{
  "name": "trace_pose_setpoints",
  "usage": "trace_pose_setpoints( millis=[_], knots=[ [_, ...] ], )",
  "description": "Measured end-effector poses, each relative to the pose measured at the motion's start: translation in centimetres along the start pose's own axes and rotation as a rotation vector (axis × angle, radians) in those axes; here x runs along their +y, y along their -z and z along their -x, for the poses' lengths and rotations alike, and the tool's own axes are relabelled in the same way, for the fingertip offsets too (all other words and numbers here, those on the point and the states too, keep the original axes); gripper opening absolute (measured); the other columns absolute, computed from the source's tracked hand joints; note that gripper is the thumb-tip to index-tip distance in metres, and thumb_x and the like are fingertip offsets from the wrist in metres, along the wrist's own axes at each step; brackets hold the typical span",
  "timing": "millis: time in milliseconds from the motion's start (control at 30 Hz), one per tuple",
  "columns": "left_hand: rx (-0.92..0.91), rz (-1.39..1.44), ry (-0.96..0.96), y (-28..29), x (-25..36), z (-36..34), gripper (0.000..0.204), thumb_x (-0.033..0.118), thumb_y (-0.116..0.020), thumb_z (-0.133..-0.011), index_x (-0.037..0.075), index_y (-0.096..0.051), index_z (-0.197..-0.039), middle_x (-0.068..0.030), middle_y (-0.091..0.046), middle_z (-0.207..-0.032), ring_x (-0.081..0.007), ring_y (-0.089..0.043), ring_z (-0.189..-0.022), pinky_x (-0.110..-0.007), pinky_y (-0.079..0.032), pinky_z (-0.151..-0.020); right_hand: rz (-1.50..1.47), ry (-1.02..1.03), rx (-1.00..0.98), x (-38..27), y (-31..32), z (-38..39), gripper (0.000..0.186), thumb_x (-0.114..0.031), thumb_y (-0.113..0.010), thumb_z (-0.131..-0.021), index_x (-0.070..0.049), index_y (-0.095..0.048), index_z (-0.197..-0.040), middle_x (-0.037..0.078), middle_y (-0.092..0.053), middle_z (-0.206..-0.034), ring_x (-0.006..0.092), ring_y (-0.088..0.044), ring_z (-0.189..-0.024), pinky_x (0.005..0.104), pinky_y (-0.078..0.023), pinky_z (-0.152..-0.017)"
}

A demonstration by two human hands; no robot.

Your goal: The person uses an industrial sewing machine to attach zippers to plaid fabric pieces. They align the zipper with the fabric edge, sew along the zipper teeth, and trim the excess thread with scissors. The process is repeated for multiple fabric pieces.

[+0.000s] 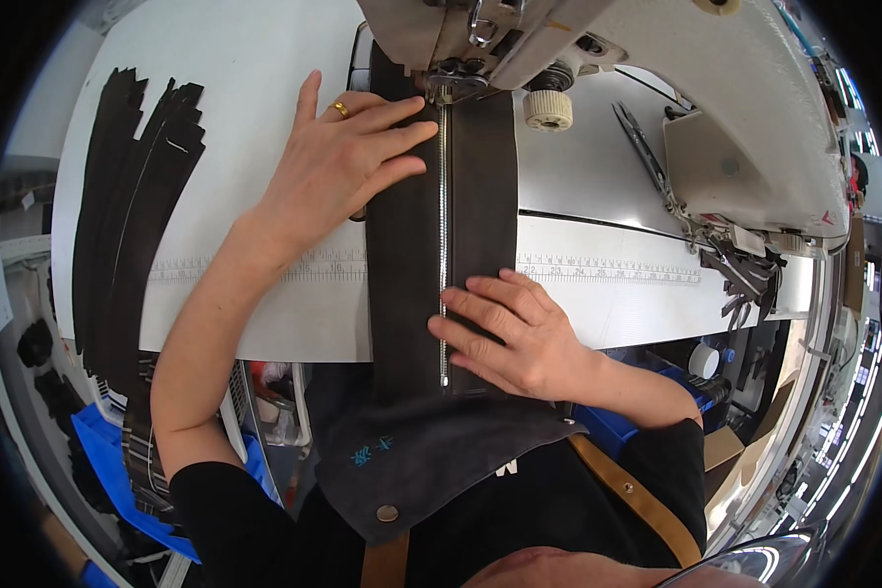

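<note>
**Metal zipper (445, 245) lies flat in line with the presser foot (445, 95), a hand at each side**

Our left hand (338, 152) lies palm down with its fingers fanned wide, gripping nothing; its fingertips reach the zipper's left side, just beside the presser foot. Our right hand (519, 343) lies nearer the body, its fingers slightly parted and lightly bent, with the tips at the teeth. Whether it pinches anything underneath, we cannot tell.

Beneath both hands is a long, dark, leather-like panel (402, 284). The zipper runs lengthwise along its middle, up to the foot of the sewing machine (568, 44).

The step seems to be guiding the panel through the machine. To do it well, we would press flat and evenly, keep the teeth straight and parallel to the foot's edge, steer with the right hand, and keep the left fingertips out of the needle's path.

Farther out, the white table (265, 328) carries a printed ruler scale (608, 272) that passes under the panel. At far left, dark strips (118, 216) lie stacked and hang over the edge, above a blue bin (108, 461). To the right, slim metal tweezers (642, 142) sit well apart from the hands.

The nearest obstacle, we judge, is our grey apron (412, 470): the panel's near end meets it and could snag.
</note>
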State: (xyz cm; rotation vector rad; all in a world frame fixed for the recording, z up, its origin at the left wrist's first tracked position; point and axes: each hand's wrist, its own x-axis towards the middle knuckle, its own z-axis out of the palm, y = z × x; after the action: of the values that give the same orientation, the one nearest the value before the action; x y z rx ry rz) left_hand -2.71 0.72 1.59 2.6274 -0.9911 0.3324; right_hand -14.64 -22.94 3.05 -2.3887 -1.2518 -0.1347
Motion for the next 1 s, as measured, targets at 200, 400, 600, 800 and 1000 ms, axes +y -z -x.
trace_pose_setpoints(
  millis=[200,400,600,800,1000],
  knots=[
    [0.06,-0.106,0.042,-0.9,2.2,0.9,0.042,0.027,-0.063,-0.084,0.016,-0.058,-0.124,-0.0002,-0.052,-0.134,-0.0203,-0.05,-0.116,-0.057,-0.024,-0.106,-0.022,-0.026,-0.038,0.7,0.7,-1.0,0.044,-0.028,-0.069,-0.077,-0.01,-0.061,-0.116,0.008,-0.055,-0.12,0.026,-0.052,-0.109,0.0438,-0.043,-0.093],
    [0.097,-0.018,0.048,-1.6,2.2,0.9,0.044,0.024,-0.064,-0.084,0.01,-0.056,-0.125,-0.0018,-0.052,-0.133,-0.0191,-0.05,-0.117,-0.053,-0.028,-0.105,0.017,0.048,-0.024,1.1,0.3,-1.0,0.043,-0.025,-0.067,-0.078,-0.008,-0.06,-0.116,0.01,-0.055,-0.119,0.0262,-0.052,-0.108,0.0419,-0.044,-0.092],
    [0.228,-0.104,-0.028,-1.6,1.9,0.9,0.031,0.024,-0.067,-0.08,0.01,-0.064,-0.109,-0.0004,-0.059,-0.12,-0.0185,-0.056,-0.106,-0.054,-0.032,-0.101,0.027,0.059,-0.011,2.5,0.3,-2.3,0.045,-0.013,-0.062,-0.072,-0.005,-0.06,-0.116,0.011,-0.055,-0.118,0.0273,-0.053,-0.105,0.042,-0.045,-0.09],
    [0.204,-0.089,-0.008,-1.5,1.8,0.8,0.031,0.025,-0.067,-0.081,0.011,-0.065,-0.109,0.0011,-0.059,-0.121,-0.0161,-0.056,-0.104,-0.055,-0.03,-0.102,0.07,0.091,0.054,4.2,-0.2,-3.2,0.044,-0.013,-0.063,-0.07,-0.006,-0.062,-0.113,0.01,-0.056,-0.116,0.0272,-0.054,-0.103,0.0384,-0.047,-0.085],
    [0.133,-0.059,0.017,-1.4,2.2,1.1,0.039,0.022,-0.066,-0.082,0.01,-0.061,-0.119,0.0,-0.055,-0.129,-0.0161,-0.054,-0.109,-0.054,-0.025,-0.105,0.086,0.073,0.102,5.7,-0.1,-4.4,0.041,-0.011,-0.065,-0.068,-0.008,-0.065,-0.109,0.009,-0.057,-0.113,0.0255,-0.054,-0.102,0.0361,-0.047,-0.083]
  ],
)
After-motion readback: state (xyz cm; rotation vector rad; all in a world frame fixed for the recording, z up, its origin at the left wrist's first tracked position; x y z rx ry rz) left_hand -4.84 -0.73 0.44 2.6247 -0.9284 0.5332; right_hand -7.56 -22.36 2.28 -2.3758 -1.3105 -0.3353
